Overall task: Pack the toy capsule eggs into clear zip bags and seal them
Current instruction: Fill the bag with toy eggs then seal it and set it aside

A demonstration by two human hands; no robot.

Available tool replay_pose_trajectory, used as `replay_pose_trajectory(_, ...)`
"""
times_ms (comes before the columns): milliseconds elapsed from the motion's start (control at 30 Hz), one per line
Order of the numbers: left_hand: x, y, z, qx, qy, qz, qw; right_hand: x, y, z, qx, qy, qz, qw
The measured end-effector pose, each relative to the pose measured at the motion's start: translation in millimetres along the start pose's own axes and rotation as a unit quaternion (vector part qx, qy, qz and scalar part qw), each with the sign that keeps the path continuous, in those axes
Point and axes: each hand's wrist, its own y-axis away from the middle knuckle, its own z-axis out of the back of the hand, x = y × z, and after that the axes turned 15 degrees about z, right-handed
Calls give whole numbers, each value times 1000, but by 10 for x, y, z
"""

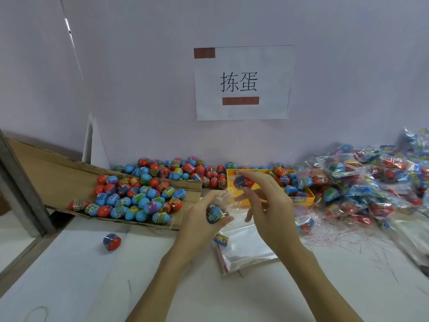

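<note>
The left hand (204, 214) grips a clear zip bag (228, 201) with a blue capsule egg (214, 213) inside; the right hand (267, 201), just beside, pinches a red capsule egg (242, 182) above the bag's mouth, over the table (92, 275).

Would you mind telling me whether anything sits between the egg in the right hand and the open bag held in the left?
Nothing visible does. The right hand pinches a capsule egg just above the clear zip bag, which the left hand holds with another egg already inside.
</note>
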Motion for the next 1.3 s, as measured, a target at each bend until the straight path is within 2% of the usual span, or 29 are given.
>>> replay_pose_trajectory(200, 4, -12, 5, -2, 14, -14, 1000, -49, 26, -4, 27, 9, -52, 998)
replay_pose_trajectory(500, 3, -31, 16, -68, -30, -36, 997, -8, 3, -10, 70, 41, 20, 996)
replay_pose_trajectory(667, 23, -26, 11, -69, -28, -56, 996, -4, 9, -21, 70, 39, 6, 997)
replay_pose_trajectory(867, 8, -6, -9, -77, -24, -33, 996, -44, 48, -13, 117, 36, -20, 992)
replay_pose_trajectory(1000, -6, 6, 2, -73, -29, -30, 996, 0, 55, -42, 141, -34, -69, 987)
replay_pose_trajectory(1300, -66, 38, 19, -25, 16, -24, 999, -27, 53, -43, 149, -42, -88, 984)
